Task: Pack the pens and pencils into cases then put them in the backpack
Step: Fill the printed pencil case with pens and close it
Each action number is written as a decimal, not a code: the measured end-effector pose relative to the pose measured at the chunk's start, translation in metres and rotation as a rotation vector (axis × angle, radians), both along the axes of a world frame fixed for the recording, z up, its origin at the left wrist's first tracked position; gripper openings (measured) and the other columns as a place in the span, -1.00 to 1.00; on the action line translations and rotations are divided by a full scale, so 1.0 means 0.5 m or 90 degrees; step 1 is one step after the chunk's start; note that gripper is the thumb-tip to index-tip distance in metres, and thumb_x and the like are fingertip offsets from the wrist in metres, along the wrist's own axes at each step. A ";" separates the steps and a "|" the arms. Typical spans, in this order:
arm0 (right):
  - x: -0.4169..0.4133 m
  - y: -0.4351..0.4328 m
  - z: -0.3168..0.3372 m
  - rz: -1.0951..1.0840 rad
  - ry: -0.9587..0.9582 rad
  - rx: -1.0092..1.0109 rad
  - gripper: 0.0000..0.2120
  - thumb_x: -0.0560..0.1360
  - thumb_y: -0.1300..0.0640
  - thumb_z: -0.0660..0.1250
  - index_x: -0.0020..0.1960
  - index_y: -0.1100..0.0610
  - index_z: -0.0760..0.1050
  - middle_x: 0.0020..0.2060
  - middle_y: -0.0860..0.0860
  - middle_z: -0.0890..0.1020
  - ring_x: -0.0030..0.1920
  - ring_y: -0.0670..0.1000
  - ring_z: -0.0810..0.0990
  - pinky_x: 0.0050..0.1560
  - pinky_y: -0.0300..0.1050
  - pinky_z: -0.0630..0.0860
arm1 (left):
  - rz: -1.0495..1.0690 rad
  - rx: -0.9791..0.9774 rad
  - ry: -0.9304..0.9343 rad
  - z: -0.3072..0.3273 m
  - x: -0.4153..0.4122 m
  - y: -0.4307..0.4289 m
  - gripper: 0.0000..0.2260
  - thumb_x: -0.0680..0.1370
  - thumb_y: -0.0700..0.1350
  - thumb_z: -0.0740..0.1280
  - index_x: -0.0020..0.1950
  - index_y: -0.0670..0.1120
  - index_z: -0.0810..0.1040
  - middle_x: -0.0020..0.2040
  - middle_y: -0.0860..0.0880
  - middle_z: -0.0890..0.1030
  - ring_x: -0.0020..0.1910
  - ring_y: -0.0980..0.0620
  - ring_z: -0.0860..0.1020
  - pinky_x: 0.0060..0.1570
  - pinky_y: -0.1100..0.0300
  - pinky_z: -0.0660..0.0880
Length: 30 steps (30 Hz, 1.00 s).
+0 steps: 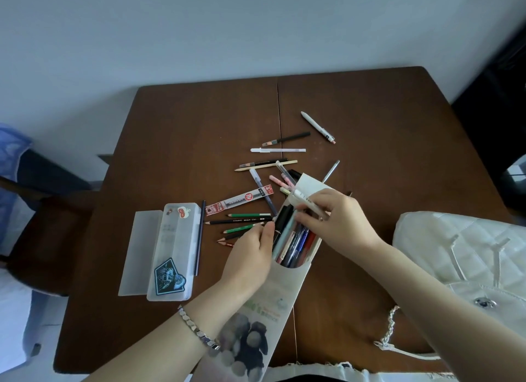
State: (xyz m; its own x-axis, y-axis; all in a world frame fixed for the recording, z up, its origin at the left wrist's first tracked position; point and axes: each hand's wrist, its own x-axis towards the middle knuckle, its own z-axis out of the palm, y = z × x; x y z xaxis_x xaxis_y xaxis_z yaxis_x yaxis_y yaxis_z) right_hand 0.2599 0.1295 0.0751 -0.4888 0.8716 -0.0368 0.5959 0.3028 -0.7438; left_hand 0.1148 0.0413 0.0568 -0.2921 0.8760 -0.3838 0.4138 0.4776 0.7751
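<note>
Right, nearest me the beige case (284, 290) is part filled; my left hand (250, 256) grips its rim, my right hand (338, 219) pinches a white pen (306, 201) over the mouth. The clear case (170, 250) lies open, looking unfilled; the backpack (469, 253) waits at right. Beyond, many loose pens and pencils (273, 165) are yet to pack.

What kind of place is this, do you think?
Likely a room at home, though I can't be sure: a brown wooden table against a bare wall, a chair with blue cloth beside it, and a quilted white backpack.
</note>
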 end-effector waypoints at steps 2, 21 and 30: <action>0.007 0.008 0.009 -0.081 0.067 -0.060 -0.85 0.50 0.02 0.31 -0.10 0.07 0.61 -0.28 -0.08 0.59 -0.30 -0.15 0.51 -0.31 -0.35 0.42 | 0.020 0.002 0.001 -0.003 0.000 0.002 -0.61 0.63 0.08 -0.01 0.09 -0.09 0.54 -0.09 0.00 0.63 -0.11 0.13 0.59 -0.19 0.29 0.50; 0.011 -0.017 0.007 -0.211 0.145 -0.163 -0.55 0.44 0.18 0.40 0.27 -0.01 0.36 -0.26 -0.03 0.58 -0.20 -0.08 0.62 -0.27 -0.40 0.55 | 0.024 0.009 0.058 0.002 0.000 0.015 -0.62 0.62 0.10 -0.01 0.09 -0.05 0.52 -0.08 0.04 0.62 -0.10 0.13 0.57 -0.20 0.29 0.50; 0.023 -0.059 -0.005 -0.124 0.039 0.013 -0.57 0.42 0.06 0.42 0.27 0.03 0.48 -0.11 -0.13 0.44 -0.02 -0.12 0.43 -0.01 -0.31 0.40 | 0.057 0.025 0.033 0.006 0.009 0.013 -0.61 0.62 0.10 0.00 0.02 -0.07 0.55 -0.12 -0.04 0.64 -0.12 0.04 0.60 -0.04 0.03 0.56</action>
